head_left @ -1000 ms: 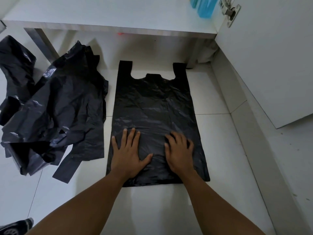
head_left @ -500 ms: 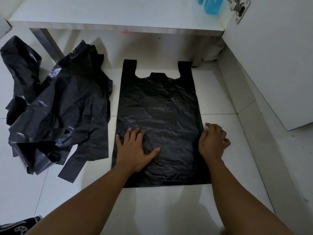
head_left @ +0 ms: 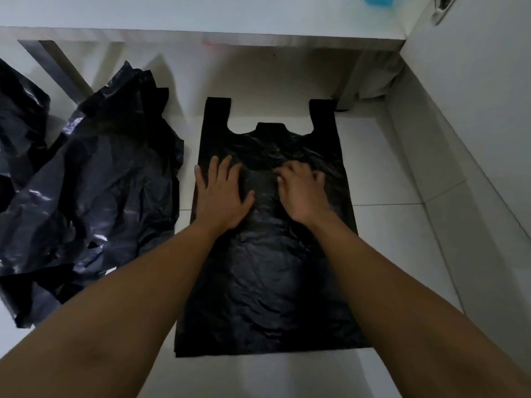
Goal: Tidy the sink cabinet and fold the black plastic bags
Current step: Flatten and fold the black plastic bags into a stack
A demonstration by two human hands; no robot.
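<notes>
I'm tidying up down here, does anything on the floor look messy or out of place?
Yes: the crumpled heap of black bags left of the flat bag lies unfolded, with loose strips trailing over the floor tiles. The flat bag lies spread out under both hands, wrinkled but not folded.

1. The person is reaching both bare forearms forward and down from the bottom corners of the view, the two converging toward the middle.
2. The left hand [head_left: 221, 193] is lying palm down, fingers spread and pointing away, thumb angled out toward the other hand.
3. The right hand [head_left: 301, 191] is resting just beside it, knuckles raised and fingers curled, slightly blurred.
4. The two hands are staying apart, not touching, with a narrow gap between thumb and fingers.
5. Both wrists are held roughly straight.
</notes>
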